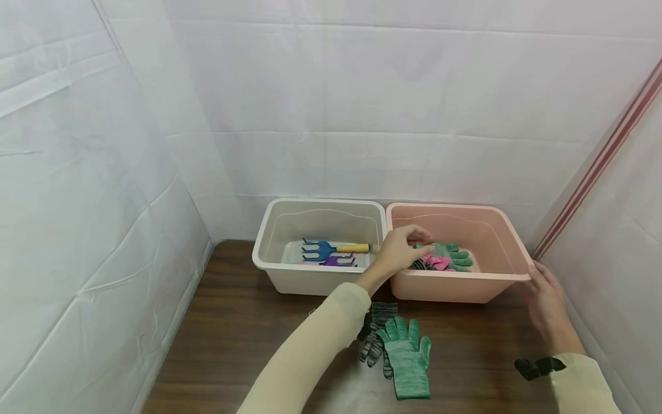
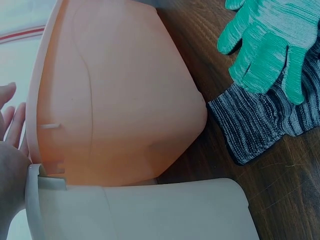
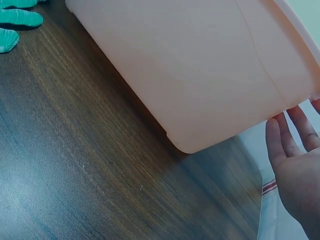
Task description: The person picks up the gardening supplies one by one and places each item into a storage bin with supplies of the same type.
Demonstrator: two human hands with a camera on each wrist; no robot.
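Observation:
My left hand (image 1: 399, 250) hovers over the left side of a pink bin (image 1: 450, 290), its fingers loosely bent with nothing visible between them. Below it in the bin lie gloves (image 1: 439, 263) in green, pink and striped black. At the bin's front right corner, my right hand (image 1: 549, 305) touches the outside near the rim; its extended fingers (image 3: 300, 126) show against the wall in the right wrist view. A green glove (image 1: 408, 359) lies on the table, partly over a dark striped glove (image 1: 383, 316).
A white bin (image 1: 295, 282) stands left of the pink bin, their rims close together. Inside it are a blue hand fork (image 1: 324, 250) with a yellow handle and a purple fork (image 1: 338, 261). White sheeting (image 1: 336, 115) encloses the brown wooden table (image 1: 222, 345) at back and sides.

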